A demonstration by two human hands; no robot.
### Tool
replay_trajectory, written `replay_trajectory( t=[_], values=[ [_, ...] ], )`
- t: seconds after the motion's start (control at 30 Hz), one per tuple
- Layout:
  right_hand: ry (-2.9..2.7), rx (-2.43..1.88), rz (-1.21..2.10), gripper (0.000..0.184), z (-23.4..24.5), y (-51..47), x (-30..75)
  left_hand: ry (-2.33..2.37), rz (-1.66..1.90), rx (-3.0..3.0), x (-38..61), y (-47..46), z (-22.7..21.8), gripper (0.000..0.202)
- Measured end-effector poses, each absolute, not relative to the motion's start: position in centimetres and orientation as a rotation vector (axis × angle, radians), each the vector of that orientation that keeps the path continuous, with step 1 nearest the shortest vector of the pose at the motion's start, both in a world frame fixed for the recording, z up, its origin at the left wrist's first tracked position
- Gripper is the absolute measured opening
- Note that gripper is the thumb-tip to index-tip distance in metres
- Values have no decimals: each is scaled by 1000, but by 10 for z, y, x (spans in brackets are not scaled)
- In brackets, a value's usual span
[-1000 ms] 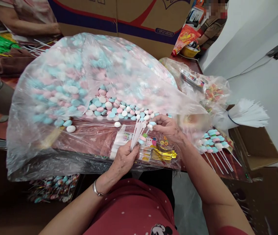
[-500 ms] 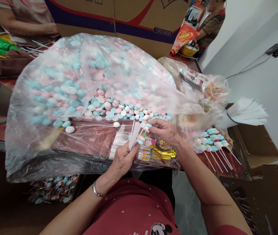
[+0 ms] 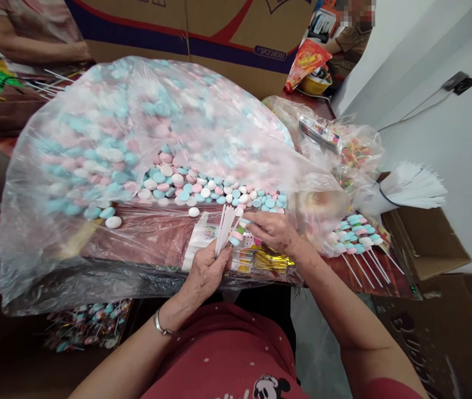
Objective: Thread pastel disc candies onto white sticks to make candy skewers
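Observation:
My left hand (image 3: pixel 206 271) is closed around a bundle of white sticks (image 3: pixel 223 230) held upright. One stick leans apart from the others and carries a short stack of marshmallow candies (image 3: pixel 236 238) in blue, pink and green. At the top of that stick, my right hand (image 3: pixel 275 230) pinches a pale blue marshmallow (image 3: pixel 245 221) between thumb and fingers. Behind both hands, a heap of loose pink, blue and white marshmallows (image 3: pixel 184 191) spills from a large clear plastic bag (image 3: pixel 73 266). Printed wrappers (image 3: pixel 198 244) and gold twist ties (image 3: pixel 273 260) lie beneath my hands.
On the right lie several filled marshmallow sticks (image 3: pixel 358 235), near a bundle of white sticks (image 3: pixel 414 188) and an open cardboard box (image 3: pixel 435 238). A big carton (image 3: pixel 236 66) stands behind. Other people sit at the far left and far right. Wrapped candies (image 3: pixel 90 324) fill a space below the table.
My right hand has lowered slightly, bringing the blue marshmallow down the stick closer to the stack. My left hand keeps its grip on the sticks. The whole view has shifted a little.

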State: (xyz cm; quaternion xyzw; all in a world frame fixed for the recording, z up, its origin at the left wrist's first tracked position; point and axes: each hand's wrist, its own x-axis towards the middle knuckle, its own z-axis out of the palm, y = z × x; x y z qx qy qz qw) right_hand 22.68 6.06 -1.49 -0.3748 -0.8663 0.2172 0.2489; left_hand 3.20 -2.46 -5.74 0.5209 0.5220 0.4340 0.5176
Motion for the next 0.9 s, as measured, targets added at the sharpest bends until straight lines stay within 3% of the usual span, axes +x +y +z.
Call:
replay_trajectory(
  t=[0.5, 0.77, 0.9],
  values=[
    [-2398, -1161, 660, 43, -23, 30, 205, 1310, 1076, 1186, 31, -27, -65, 31],
    [-2169, -1583, 283, 35, 6, 41, 255, 1275, 1092, 1010, 34, -28, -54, 34],
    [-2394, -1835, 41, 28, -2, 48, 280, 1275, 1080, 1004, 34, -28, -52, 34]
  ],
)
